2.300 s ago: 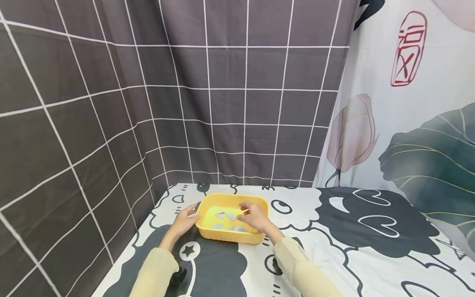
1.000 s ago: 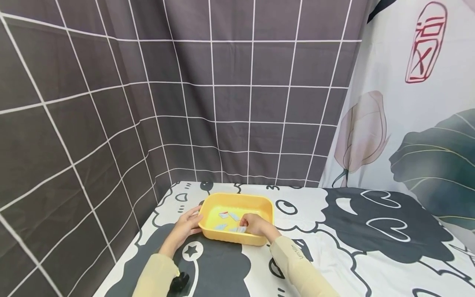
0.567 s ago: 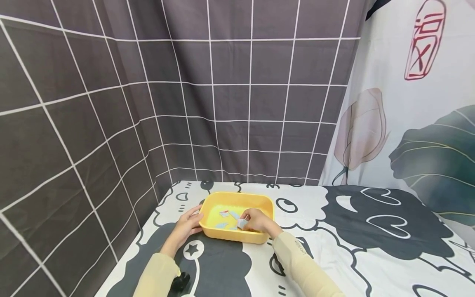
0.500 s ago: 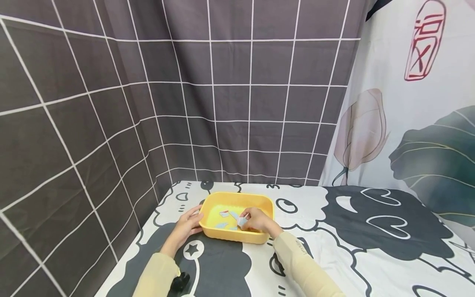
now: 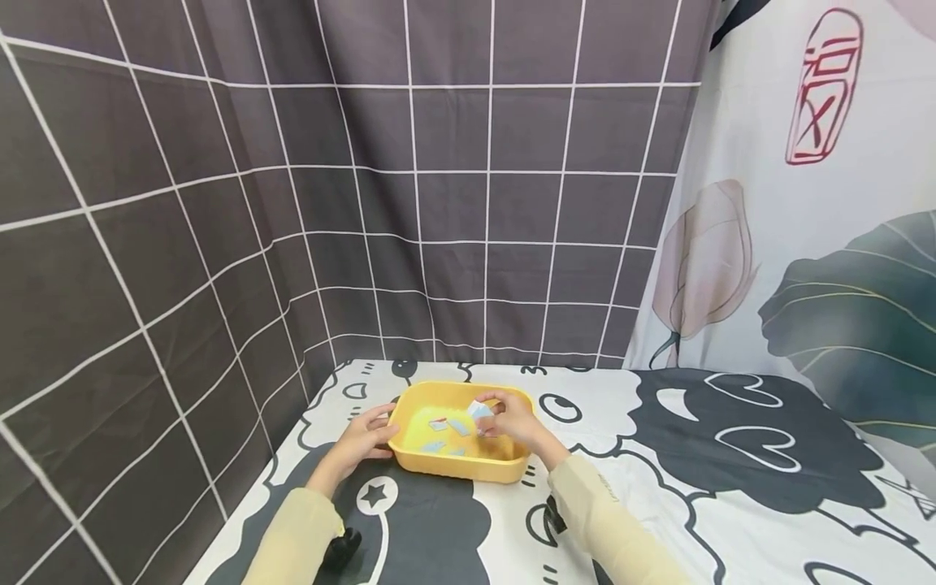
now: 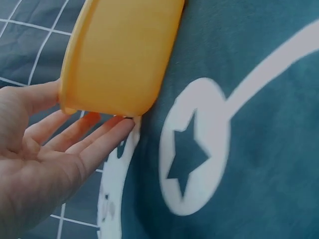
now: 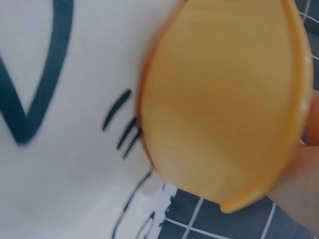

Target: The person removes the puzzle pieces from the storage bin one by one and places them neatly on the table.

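Observation:
A yellow plastic tub (image 5: 461, 465) stands on the patterned cloth. My left hand (image 5: 357, 445) holds its left end; in the left wrist view the thumb (image 6: 42, 95) goes over the rim and the fingers lie against the outer wall. Above the tub's right half, my right hand (image 5: 512, 417) pinches a small flat white and pale blue piece (image 5: 479, 409), held tilted. Several similar pieces lie on the tub floor, among them a red-edged one (image 5: 438, 424) and a pale blue one (image 5: 433, 446). In the right wrist view, the tub wall hides most of my right hand (image 7: 299, 184).
The cloth (image 5: 600, 406) carries a black and white cartoon print. A dark curtain (image 5: 453, 203) with white grid lines hangs behind and to the left, and a floral white curtain (image 5: 702, 268) hangs on the right. Something small and black (image 5: 342, 548) shows beside my left sleeve.
My right hand reached down into the tub, took hold of a white and pale blue piece, and has lifted it up from the floor. The left hand stays at the tub's left end.

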Motion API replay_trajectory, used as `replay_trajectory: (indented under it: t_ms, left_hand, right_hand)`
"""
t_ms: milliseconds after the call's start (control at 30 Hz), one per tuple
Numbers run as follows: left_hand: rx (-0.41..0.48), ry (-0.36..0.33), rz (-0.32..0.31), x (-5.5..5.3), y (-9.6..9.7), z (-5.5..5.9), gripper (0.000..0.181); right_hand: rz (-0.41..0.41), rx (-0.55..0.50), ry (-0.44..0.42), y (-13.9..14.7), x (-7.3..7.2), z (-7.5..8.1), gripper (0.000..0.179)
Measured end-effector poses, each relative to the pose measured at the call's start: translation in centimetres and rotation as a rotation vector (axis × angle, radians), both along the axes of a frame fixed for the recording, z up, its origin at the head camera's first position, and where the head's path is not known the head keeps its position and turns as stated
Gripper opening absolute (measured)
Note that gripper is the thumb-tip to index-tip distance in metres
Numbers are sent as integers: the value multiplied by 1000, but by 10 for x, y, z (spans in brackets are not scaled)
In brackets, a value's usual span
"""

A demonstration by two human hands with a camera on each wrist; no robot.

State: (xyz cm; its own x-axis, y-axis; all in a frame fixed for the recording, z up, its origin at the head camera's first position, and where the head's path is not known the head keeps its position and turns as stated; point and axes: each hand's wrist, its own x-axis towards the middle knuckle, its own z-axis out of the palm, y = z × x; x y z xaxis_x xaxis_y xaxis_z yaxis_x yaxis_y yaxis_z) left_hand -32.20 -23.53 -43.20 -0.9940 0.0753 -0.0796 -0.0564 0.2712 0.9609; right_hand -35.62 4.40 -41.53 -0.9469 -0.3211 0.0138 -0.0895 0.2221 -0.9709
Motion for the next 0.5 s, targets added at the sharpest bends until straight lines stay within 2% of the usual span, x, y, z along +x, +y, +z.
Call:
replay_trajectory:
  t_ms: [167,233,500]
  left_hand:
    - [-43,-11,-40,-1,-5,4,57]
    - [-38,-23,-37,-1,-6,6,58]
    - [-18,-42,-69,1,-7,6,61]
  right_hand:
    - [-60,-3,18,17,4,13,43]
    - [-71,-2,18,25,5,16,44]
    - [-140,9,29,66,7,13,46]
